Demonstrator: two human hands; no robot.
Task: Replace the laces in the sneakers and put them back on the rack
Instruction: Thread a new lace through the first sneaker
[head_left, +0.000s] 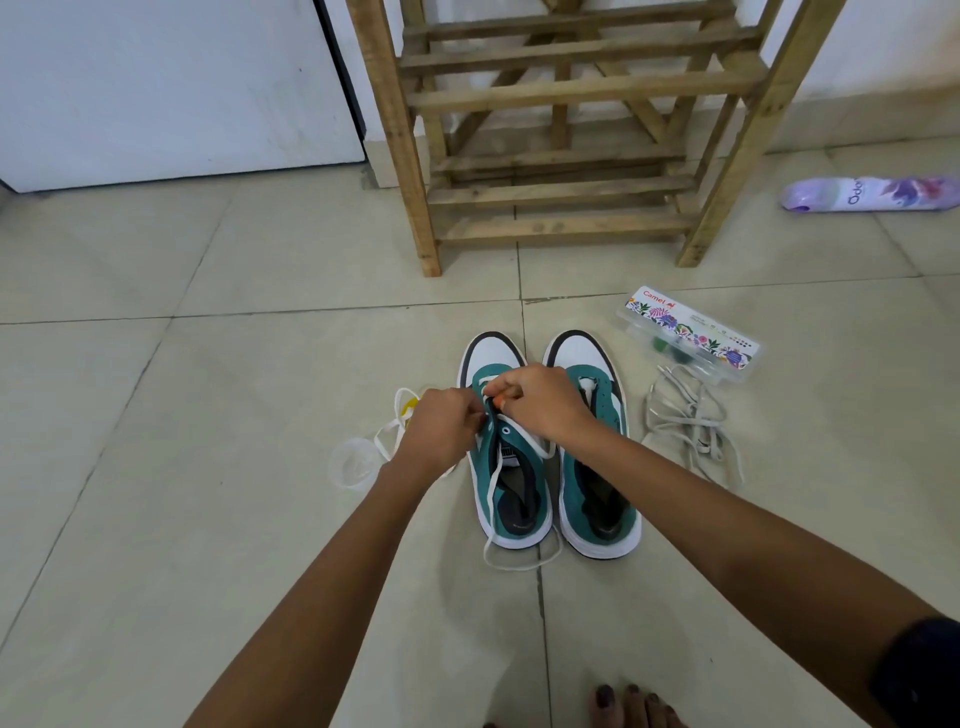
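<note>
Two teal and white sneakers stand side by side on the tiled floor, toes pointing away. The left sneaker (511, 499) has a white lace (493, 493) partly threaded, its loose ends trailing past the heel. My left hand (441, 428) pinches the sneaker's left eyelet edge. My right hand (540, 408) pinches the lace over the front eyelets. The right sneaker (597, 467) has no lace. A wooden rack (566, 135) stands just beyond them.
A pile of grey old laces (691, 421) lies right of the sneakers beside a clear Camel box (688, 332). Another white lace with a clear wrapper (358, 460) lies to the left. A purple spray can (872, 193) lies far right. A foot's toes (631, 706) show at the bottom.
</note>
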